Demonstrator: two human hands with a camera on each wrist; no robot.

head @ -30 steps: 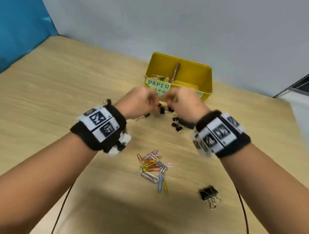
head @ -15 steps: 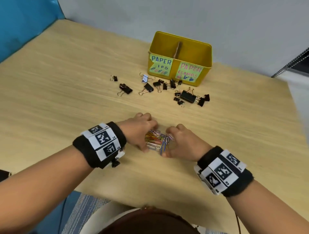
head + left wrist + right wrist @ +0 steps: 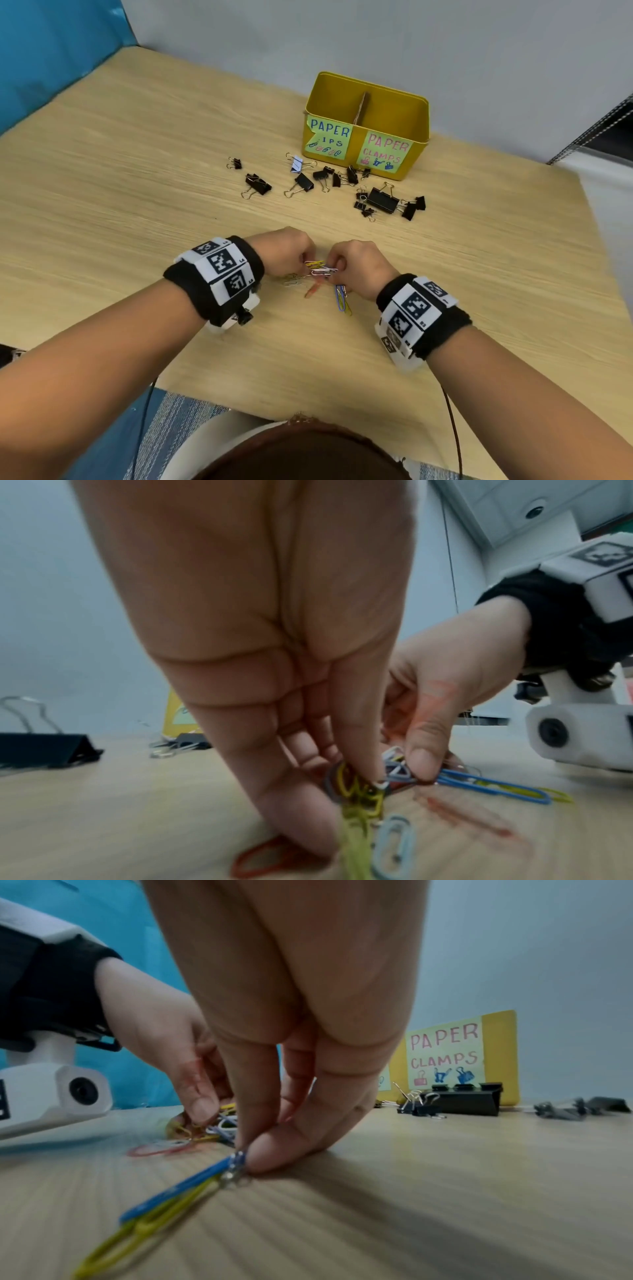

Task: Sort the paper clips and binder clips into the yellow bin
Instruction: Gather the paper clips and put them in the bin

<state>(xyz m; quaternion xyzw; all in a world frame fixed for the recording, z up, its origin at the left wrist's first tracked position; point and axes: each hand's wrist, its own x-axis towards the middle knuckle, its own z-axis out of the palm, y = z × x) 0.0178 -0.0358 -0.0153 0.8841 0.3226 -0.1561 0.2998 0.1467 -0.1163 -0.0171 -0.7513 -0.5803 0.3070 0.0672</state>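
Note:
A small heap of coloured paper clips [image 3: 320,272] lies on the wooden table [image 3: 137,212] in front of me. My left hand [image 3: 291,255] pinches a bunch of yellow clips [image 3: 359,791] at the heap's left side. My right hand [image 3: 352,265] pinches blue and silver clips [image 3: 219,1169] at its right side. A blue clip and a yellow clip [image 3: 342,299] trail toward me, and an orange one [image 3: 313,289] lies loose. The yellow bin [image 3: 366,126], divided in two and labelled for paper clips and paper clamps, stands at the back. Several black binder clips [image 3: 382,200] are scattered in front of it.
A blue panel [image 3: 51,51] stands along the table's left side and a grey wall [image 3: 376,41] runs behind the bin. One white binder clip [image 3: 297,164] lies among the black ones. Cables [image 3: 452,428] hang from both wrists over the near table edge.
Both hands came back from near the bin to the paper clip heap close to me and have closed their fingers on clips there. The heap is more bunched together.

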